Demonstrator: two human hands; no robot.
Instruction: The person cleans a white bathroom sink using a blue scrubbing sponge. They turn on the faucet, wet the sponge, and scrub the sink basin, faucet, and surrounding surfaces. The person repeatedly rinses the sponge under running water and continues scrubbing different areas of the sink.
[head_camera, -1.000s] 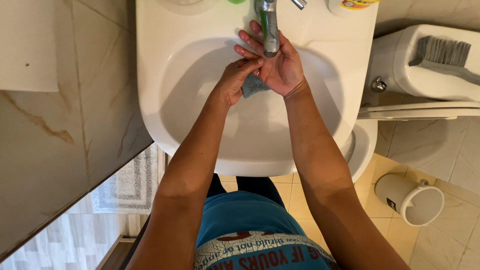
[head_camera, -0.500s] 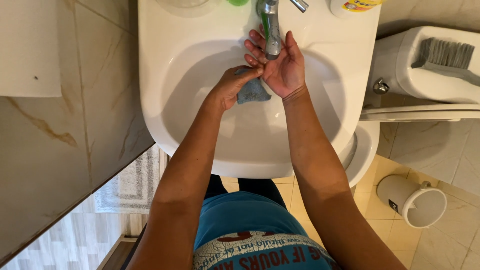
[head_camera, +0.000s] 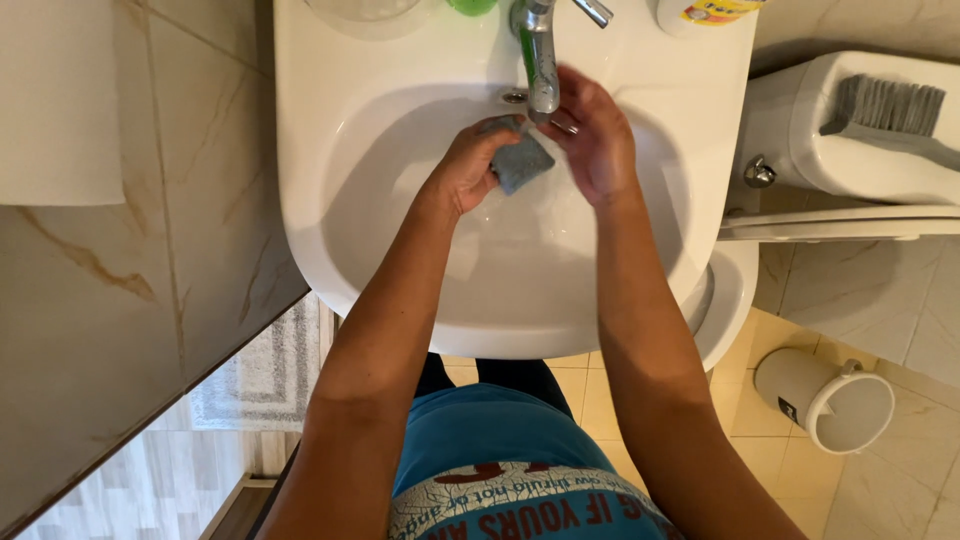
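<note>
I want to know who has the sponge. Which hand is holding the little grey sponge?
The left hand grips the grey sponge over the white sink. The right hand is open beside it, below the tap.

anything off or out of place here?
Nothing stands out. Left hand holds a grey scrub pad over the white sink beneath the faucet; right hand is open beside it. A grey brush lies flat on the toilet tank; no spills visible.
</note>
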